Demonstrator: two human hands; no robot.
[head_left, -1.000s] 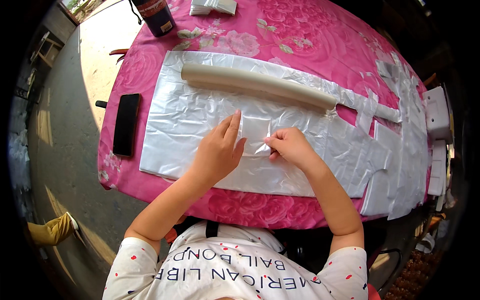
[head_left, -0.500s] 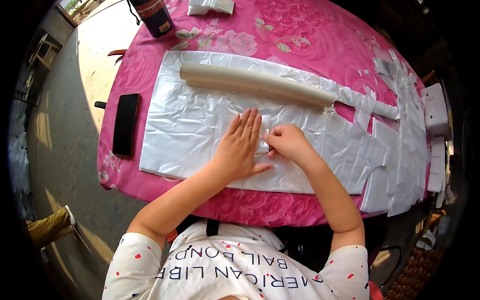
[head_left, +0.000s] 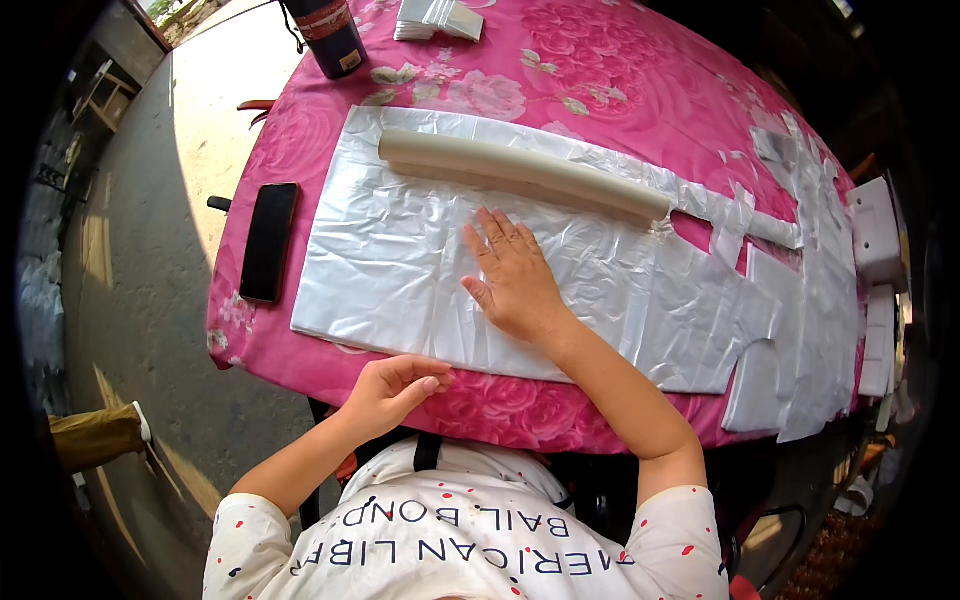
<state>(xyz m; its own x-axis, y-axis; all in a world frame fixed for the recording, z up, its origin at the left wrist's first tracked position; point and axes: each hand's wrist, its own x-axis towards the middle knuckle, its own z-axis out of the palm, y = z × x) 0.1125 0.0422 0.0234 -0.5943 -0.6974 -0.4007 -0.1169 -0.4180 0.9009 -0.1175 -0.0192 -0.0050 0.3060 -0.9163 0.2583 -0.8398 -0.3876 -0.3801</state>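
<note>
At the far left, beyond the table, a leg in mustard-coloured trousers (head_left: 95,440) showed above a grey floor. On a pink cloth printed with roses (head_left: 285,150), a black phone (head_left: 269,243) lay near the left edge, and a dark bottle (head_left: 335,42) stood farther back. The person's left hand (head_left: 395,393) was at the cloth's near edge, fingers curled toward the thumb; whether they pinched anything thin could not be told. At the back lay small folded silvery pieces (head_left: 438,20). Creased white plastic sheets (head_left: 610,290), stacked flat, covered the middle of the table. Palm down on them was the right hand (head_left: 515,283), fingers loosely spread, gripping nothing visible. Behind it, a long beige tube (head_left: 525,172) lay slantwise on the sheets. Ragged plastic offcuts (head_left: 820,340) spread over the right end, with white containers (head_left: 876,232) just beyond.
</note>
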